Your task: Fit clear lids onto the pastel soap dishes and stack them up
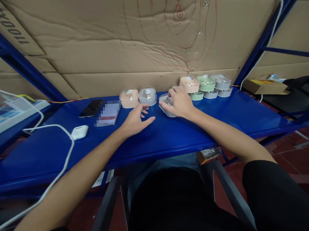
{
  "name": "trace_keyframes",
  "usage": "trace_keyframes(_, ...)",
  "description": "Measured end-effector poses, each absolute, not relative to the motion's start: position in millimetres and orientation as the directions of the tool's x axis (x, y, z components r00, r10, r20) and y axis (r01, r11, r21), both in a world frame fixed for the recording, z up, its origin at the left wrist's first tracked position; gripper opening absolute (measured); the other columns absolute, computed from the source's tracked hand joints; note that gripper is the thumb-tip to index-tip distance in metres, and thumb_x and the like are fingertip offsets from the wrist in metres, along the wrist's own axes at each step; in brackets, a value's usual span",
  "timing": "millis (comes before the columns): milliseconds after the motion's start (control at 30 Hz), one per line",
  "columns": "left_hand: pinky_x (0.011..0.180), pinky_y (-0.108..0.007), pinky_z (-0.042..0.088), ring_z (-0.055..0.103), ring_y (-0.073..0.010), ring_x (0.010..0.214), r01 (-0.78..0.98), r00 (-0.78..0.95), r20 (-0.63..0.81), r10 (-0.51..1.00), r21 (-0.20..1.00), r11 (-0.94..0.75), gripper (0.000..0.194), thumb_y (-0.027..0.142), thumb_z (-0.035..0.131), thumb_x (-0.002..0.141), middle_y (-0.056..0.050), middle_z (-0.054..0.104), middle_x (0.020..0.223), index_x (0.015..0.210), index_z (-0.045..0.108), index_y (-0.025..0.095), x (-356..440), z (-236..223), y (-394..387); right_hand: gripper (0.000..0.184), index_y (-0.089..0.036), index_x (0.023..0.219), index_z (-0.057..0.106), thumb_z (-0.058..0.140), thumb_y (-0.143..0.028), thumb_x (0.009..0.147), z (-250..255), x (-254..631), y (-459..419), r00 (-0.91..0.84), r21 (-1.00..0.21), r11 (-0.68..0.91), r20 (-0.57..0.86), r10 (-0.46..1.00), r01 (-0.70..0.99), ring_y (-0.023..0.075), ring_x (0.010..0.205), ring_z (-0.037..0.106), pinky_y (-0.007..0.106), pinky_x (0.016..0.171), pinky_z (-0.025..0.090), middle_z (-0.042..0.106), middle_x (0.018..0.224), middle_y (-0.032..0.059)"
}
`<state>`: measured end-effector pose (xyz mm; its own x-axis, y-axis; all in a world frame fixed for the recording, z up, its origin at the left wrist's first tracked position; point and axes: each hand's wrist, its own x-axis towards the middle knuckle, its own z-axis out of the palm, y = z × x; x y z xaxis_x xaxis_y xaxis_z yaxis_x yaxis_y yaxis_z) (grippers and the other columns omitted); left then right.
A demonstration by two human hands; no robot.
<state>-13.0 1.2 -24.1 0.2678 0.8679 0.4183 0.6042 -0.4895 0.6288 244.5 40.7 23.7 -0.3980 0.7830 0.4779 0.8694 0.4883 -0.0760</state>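
Phone (91,108), white case (79,132), containers (129,99) on blue table (156,139)

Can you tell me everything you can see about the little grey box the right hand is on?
The grey box is small and pale with rounded edges, and looks like plastic, partly see-through and shiny. It is at the blue table, nearer the person than the stacked boxes. The right hand covers much of it, with fingers over the top and the thumb at the near side. Whether it is slightly lifted or what is inside, I can't tell.
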Motion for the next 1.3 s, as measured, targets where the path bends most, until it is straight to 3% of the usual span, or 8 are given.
trace_keyframes(133,0.101,-0.051,0.062,0.075,-0.0329,0.119,0.588,0.286,0.424,0.859,0.631,-0.507,0.067,0.051,0.086,0.086,-0.017,0.075,0.137,0.143,0.064,0.022,-12.8,-22.7,-1.1,0.083,-0.014,0.141,0.066,0.073,-0.079,0.091,30.0,245.7,31.1,-0.305,-0.16,0.36,0.288,0.908,0.919,0.0507,0.125,0.07,0.062,0.1,0.06,0.072,0.136,0.0283)
trace_keyframes(233,0.114,-0.057,0.058,0.071,-0.0385,0.135,0.551,0.33,0.397,0.856,0.656,-0.516,0.089,0.053,0.095,0.077,-0.02,0.072,0.148,0.152,0.059,0.022,-12.8,-19.8,-4.3,0.086,-0.02,0.153,0.061,0.083,-0.071,0.087,32.4,251.6,26.1,-0.602,-0.225,0.616,0.132,0.787,0.755,0.0438,0.128,0.073,0.057,0.105,0.061,0.071,0.144,0.0217)
trace_keyframes(367,0.129,-0.064,0.048,0.059,-0.0458,0.156,0.497,0.426,0.344,0.837,0.684,-0.534,0.117,0.054,0.104,0.065,-0.024,0.06,0.167,0.164,0.049,0.023,-11.6,-18.0,-7.8,0.099,-0.025,0.166,0.053,0.087,-0.069,0.084,31.7,255.8,16.8,-0.806,-0.317,0.808,0.179,0.564,0.496,0.04,0.136,0.068,0.055,0.112,0.058,0.068,0.153,0.0173)
trace_keyframes(667,0.127,-0.059,0.052,0.068,-0.0409,0.147,0.435,0.506,0.362,0.783,0.677,-0.594,0.123,0.05,0.103,0.072,-0.019,0.07,0.157,0.175,0.04,0.026,-11.6,-17.5,-10.5,0.08,-0.023,0.15,0.067,0.083,-0.069,0.087,45.2,278.1,30.7,-0.738,-0.364,0.793,0.313,0.598,0.488,0.0372,0.125,0.073,0.051,0.108,0.057,0.077,0.142,0.0144)
trace_keyframes(833,0.13,-0.06,0.048,0.067,-0.0383,0.146,0.496,0.619,0.319,0.718,0.55,-0.672,0.058,0.05,0.089,0.088,-0.012,0.068,0.158,0.143,0.08,0.032,-11.4,-11.2,-15.2,0.079,-0.02,0.146,0.068,0.073,-0.078,0.092,49.5,318.7,50.2,-0.546,-0.343,0.561,0.148,0.824,0.753,0.0365,0.107,0.077,0.047,0.093,0.058,0.082,0.124,0.0151)
trace_keyframes(900,0.13,-0.06,0.048,0.064,-0.0379,0.149,0.499,0.637,0.296,0.711,0.545,-0.674,0.043,0.052,0.084,0.093,-0.01,0.065,0.163,0.133,0.086,0.035,-9.4,-10.2,-17.9,0.079,-0.019,0.141,0.07,0.074,-0.08,0.091,44.6,326.8,56.2,-0.521,-0.308,0.519,0.082,0.849,0.797,0.0377,0.108,0.077,0.048,0.093,0.059,0.082,0.125,0.0165)
trace_keyframes(1133,0.125,-0.06,0.053,0.065,-0.0394,0.146,0.512,0.545,0.364,0.755,0.569,-0.644,0.044,0.061,0.074,0.1,-0.012,0.068,0.157,0.129,0.089,0.031,-12.7,-8.6,-15.8,0.081,-0.019,0.143,0.07,0.072,-0.082,0.092,34.7,331.7,70.2,-0.493,-0.298,0.475,0.02,0.87,0.828,0.0409,0.122,0.077,0.051,0.103,0.06,0.08,0.136,0.0186)
trace_keyframes(1300,0.133,-0.067,0.042,0.059,-0.0419,0.15,0.642,0.337,0.473,0.814,0.517,-0.566,0.045,0.061,0.075,0.099,-0.014,0.068,0.152,0.124,0.089,0.026,-27.4,-9.1,-2.1,0.083,-0.017,0.147,0.069,0.084,-0.073,0.087,34.6,333.1,71.1,-0.498,-0.224,0.482,-0.018,0.867,0.847,0.0431,0.131,0.074,0.053,0.109,0.059,0.075,0.148,0.0209)
